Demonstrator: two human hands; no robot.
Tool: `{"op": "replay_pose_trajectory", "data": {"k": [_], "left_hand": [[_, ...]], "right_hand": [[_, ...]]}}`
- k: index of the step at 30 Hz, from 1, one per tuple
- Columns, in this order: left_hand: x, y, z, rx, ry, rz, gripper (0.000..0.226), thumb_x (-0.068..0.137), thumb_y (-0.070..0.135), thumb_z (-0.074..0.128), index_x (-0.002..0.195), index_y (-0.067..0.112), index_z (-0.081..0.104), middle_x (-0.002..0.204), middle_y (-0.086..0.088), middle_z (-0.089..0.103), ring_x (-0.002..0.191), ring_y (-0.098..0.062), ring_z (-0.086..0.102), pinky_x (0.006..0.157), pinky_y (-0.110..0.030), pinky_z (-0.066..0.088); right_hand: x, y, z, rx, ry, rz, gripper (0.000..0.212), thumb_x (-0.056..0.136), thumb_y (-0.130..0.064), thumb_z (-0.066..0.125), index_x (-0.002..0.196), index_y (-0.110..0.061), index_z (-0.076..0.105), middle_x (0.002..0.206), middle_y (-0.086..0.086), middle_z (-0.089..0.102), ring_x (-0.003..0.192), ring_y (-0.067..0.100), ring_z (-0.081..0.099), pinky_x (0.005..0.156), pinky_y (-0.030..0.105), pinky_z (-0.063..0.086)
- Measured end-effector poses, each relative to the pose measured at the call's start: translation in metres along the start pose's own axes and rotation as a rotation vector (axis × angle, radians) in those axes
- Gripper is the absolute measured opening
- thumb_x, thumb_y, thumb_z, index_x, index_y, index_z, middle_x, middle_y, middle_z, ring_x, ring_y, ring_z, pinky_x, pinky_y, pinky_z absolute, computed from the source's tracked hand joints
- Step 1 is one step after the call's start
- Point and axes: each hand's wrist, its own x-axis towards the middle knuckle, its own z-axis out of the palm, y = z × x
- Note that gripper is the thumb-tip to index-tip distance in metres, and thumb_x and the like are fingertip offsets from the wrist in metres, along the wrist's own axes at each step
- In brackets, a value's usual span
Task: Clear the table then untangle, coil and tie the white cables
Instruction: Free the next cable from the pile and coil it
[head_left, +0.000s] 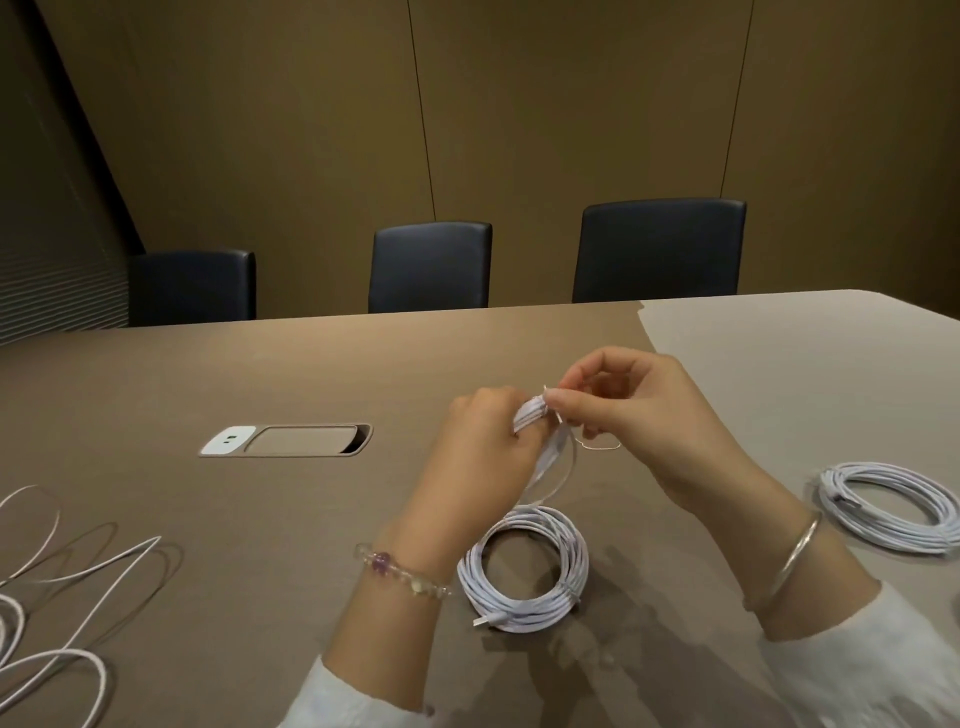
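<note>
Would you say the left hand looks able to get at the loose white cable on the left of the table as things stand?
Probably not yet: the left hand grips the coil being tied. The bare table toward the loose white cable holds no obstacle.

You have a brown table (218, 374) with a recessed cable hatch (291, 440) set into its top, left of centre; a white socket plate (229, 440) sits at the hatch's left end. Behind the far edge stand three dark chairs: left chair (193, 287), middle chair (431, 266), right chair (658, 249). Behind them, a brown panelled wall (519, 104).
</note>
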Motion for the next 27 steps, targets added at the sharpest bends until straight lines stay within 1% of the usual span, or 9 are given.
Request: {"op": "replay_pose_trajectory", "data": {"k": [4, 7, 10, 12, 17, 21, 22, 24, 27], "left_hand": [[-0.003, 0.005, -0.008, -0.167, -0.086, -0.047, 0.024, 0.092, 0.024, 0.064, 0.079, 0.006, 0.069, 0.051, 0.002, 0.049, 0.043, -0.004, 0.037, 0.045, -0.022, 0.026], [-0.002, 0.006, -0.016, -0.327, -0.101, -0.096, 0.014, 0.087, 0.021, 0.071, 0.1, 0.014, 0.073, 0.067, 0.001, 0.065, 0.051, 0.003, 0.048, 0.05, -0.017, 0.038], [-0.003, 0.003, -0.022, -0.445, -0.15, -0.208, 0.048, 0.082, 0.013, 0.073, 0.127, 0.022, 0.06, 0.077, 0.006, 0.06, 0.051, 0.002, 0.052, 0.049, -0.01, 0.037], [-0.005, 0.002, -0.024, -0.505, -0.195, -0.248, 0.06, 0.08, 0.004, 0.07, 0.134, 0.024, 0.053, 0.071, 0.005, 0.057, 0.047, -0.005, 0.047, 0.047, -0.015, 0.038], [-0.006, -0.001, -0.027, -0.687, -0.288, -0.332, 0.062, 0.078, -0.012, 0.061, 0.13, 0.021, 0.053, 0.055, 0.002, 0.057, 0.041, -0.012, 0.04, 0.04, -0.024, 0.035], [-0.005, -0.003, -0.028, -0.848, -0.336, -0.412, 0.059, 0.075, -0.012, 0.07, 0.127, 0.012, 0.054, 0.064, -0.007, 0.058, 0.043, -0.013, 0.041, 0.04, -0.023, 0.037], [-0.004, -0.002, -0.028, -0.859, -0.336, -0.411, 0.061, 0.073, -0.008, 0.075, 0.126, 0.011, 0.055, 0.07, -0.01, 0.063, 0.047, -0.016, 0.049, 0.044, -0.026, 0.045], [-0.003, -0.003, -0.027, -0.838, -0.307, -0.404, 0.06, 0.071, 0.005, 0.083, 0.125, 0.012, 0.057, 0.091, -0.011, 0.072, 0.07, -0.023, 0.068, 0.07, -0.034, 0.059], [-0.004, -0.006, -0.019, -0.935, -0.219, -0.478, 0.06, 0.065, 0.017, 0.086, 0.118, 0.009, 0.06, 0.109, -0.014, 0.07, 0.092, -0.025, 0.072, 0.092, -0.046, 0.053]], "right_hand": [[-0.001, -0.003, -0.005, -0.138, -0.056, -0.211, 0.016, 0.073, -0.022, 0.077, 0.086, -0.013, 0.079, 0.083, -0.002, 0.071, 0.081, 0.013, 0.068, 0.071, 0.024, 0.057], [-0.001, -0.003, -0.005, -0.135, -0.138, -0.262, 0.025, 0.075, -0.024, 0.073, 0.096, -0.013, 0.078, 0.089, -0.005, 0.072, 0.089, 0.013, 0.068, 0.076, 0.023, 0.056], [0.0, 0.0, -0.004, -0.118, -0.195, -0.284, 0.028, 0.076, -0.022, 0.071, 0.102, -0.012, 0.076, 0.091, -0.006, 0.072, 0.089, 0.012, 0.068, 0.076, 0.02, 0.054], [0.0, 0.001, -0.003, -0.151, -0.21, -0.29, 0.026, 0.077, -0.026, 0.071, 0.1, -0.016, 0.076, 0.091, -0.008, 0.071, 0.089, 0.012, 0.068, 0.075, 0.02, 0.054], [-0.001, 0.0, 0.001, -0.354, -0.321, -0.258, 0.023, 0.084, -0.047, 0.058, 0.102, -0.038, 0.069, 0.087, -0.014, 0.07, 0.085, 0.007, 0.067, 0.072, 0.018, 0.054], [0.0, -0.001, -0.004, -0.346, -0.401, -0.128, 0.018, 0.091, -0.038, 0.056, 0.1, -0.03, 0.07, 0.077, -0.012, 0.069, 0.071, 0.009, 0.067, 0.063, 0.017, 0.054], [0.0, -0.001, -0.006, -0.316, -0.384, -0.106, 0.016, 0.093, -0.032, 0.057, 0.099, -0.026, 0.07, 0.073, -0.011, 0.069, 0.066, 0.009, 0.066, 0.061, 0.017, 0.053], [0.0, -0.001, -0.009, -0.264, -0.307, -0.081, 0.017, 0.096, -0.024, 0.055, 0.096, -0.017, 0.07, 0.066, -0.01, 0.067, 0.058, 0.009, 0.064, 0.056, 0.017, 0.052], [0.003, 0.0, -0.013, -0.086, -0.072, -0.033, 0.018, 0.099, -0.019, 0.052, 0.094, -0.009, 0.067, 0.066, -0.002, 0.065, 0.051, 0.009, 0.06, 0.049, 0.018, 0.049]]}}
